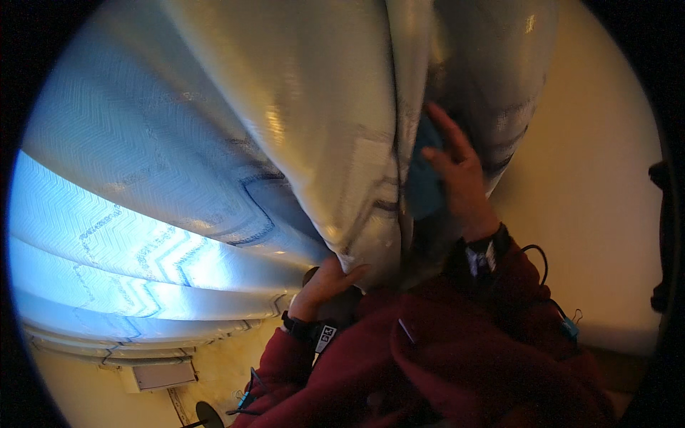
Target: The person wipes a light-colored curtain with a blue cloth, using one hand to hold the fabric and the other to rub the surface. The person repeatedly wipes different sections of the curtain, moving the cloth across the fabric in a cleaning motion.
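A long patterned curtain (321,96) hangs in deep folds before me, light-coloured with a zigzag weave and dark chevron lines. My left hand (334,279) is at the edge of a pale fold, low in the middle of the view; the fabric partly covers its fingers, so its hold cannot be told. On the right, my right hand (464,174) reaches between two folds with fingers spread. Beside its palm is a teal cloth-like piece (425,182), partly hidden by the curtain. Whether the right hand grips this piece cannot be told.
Bright light shines through the curtain folds (176,262) on the left. A plain wall (583,192) stands at the right. At the lower left are a pale box-like object (163,376) and a dark round object (208,414) on a thin rod.
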`<state>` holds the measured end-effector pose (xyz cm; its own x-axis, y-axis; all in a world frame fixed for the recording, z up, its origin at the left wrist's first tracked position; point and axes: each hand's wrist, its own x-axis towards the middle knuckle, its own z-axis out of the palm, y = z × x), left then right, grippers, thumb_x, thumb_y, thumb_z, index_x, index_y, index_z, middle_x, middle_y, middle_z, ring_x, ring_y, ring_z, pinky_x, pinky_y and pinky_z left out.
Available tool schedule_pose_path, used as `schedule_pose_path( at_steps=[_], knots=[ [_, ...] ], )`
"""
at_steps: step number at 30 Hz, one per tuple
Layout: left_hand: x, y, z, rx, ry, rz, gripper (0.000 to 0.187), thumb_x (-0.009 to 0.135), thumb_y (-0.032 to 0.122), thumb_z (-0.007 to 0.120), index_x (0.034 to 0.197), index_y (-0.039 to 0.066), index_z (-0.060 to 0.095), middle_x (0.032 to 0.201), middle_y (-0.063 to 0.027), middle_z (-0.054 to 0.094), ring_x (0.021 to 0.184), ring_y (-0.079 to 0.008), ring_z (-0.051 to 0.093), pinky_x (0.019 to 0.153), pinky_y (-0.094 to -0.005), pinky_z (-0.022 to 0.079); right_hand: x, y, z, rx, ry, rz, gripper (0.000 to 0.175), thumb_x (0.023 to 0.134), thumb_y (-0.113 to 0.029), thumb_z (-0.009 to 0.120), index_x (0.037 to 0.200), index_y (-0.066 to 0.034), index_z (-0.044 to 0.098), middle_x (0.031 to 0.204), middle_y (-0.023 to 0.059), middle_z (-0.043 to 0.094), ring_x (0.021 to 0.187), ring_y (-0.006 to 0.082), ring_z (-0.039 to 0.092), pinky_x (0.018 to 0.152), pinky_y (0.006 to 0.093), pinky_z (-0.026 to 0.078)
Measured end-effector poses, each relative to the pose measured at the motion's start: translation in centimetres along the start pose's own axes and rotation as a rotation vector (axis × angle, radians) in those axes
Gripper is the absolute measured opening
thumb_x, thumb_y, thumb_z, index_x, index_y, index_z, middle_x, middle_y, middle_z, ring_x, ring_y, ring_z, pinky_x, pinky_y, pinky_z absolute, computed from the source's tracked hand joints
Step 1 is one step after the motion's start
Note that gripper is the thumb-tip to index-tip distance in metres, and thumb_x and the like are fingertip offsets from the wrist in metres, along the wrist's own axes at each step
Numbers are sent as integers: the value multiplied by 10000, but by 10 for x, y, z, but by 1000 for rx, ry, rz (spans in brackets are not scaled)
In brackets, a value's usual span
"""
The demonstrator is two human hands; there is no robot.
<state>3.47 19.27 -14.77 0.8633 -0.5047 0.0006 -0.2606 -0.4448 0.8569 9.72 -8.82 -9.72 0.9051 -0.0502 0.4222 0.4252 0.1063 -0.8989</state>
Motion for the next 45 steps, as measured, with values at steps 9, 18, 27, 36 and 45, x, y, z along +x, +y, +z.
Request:
schedule_pose_path(
  at_steps=[9, 18, 27, 36, 45],
  knots=[
    [36, -35, 29, 76, 7, 135, 332, 855, 307, 591, 1036, 29, 598, 960, -216, 632, 872, -403, 598, 745, -454, 482, -68, 51, 0, -280, -582, 640, 352, 889, -166, 567, 1239, -125, 564, 1297, 106, 523, 1144, 268, 514, 1002, 415, 393],
    [76, -21, 62, 226, -252, 258, 444, 815, 352, 631, 1142, 64, 542, 994, -179, 628, 871, -373, 605, 761, -459, 478, 0, -212, -47, -779, -51, -733, 334, 865, -29, 560, 1196, -73, 562, 1326, 161, 486, 1261, 273, 432, 1062, 415, 340],
    [105, 18, 10, -52, 503, 208, 690, 729, 384, 763, 1217, 2, 461, 1132, -220, 512, 1014, -351, 547, 847, -420, 473, 101, -203, -12, -1396, -418, -724, 411, 804, 67, 470, 1152, -105, 604, 1151, 103, 604, 1054, 270, 580, 942, 362, 441],
    [164, 68, 10, 225, 590, 372, 580, 740, 301, 742, 1150, -8, 473, 1083, -212, 515, 984, -378, 539, 834, -438, 454, -31, -13, -147, -1278, -563, 140, 353, 761, 67, 543, 1032, -121, 670, 1089, 139, 614, 1003, 291, 586, 888, 379, 472],
    [162, 59, 27, -29, 445, 394, 200, 841, 143, 593, 956, 9, 499, 883, -216, 527, 860, -404, 555, 714, -437, 465, 60, -140, -62, -595, 40, -408, 442, 861, -29, 566, 1292, -109, 509, 1310, 76, 497, 1222, 235, 460, 1035, 330, 358]
  ],
)
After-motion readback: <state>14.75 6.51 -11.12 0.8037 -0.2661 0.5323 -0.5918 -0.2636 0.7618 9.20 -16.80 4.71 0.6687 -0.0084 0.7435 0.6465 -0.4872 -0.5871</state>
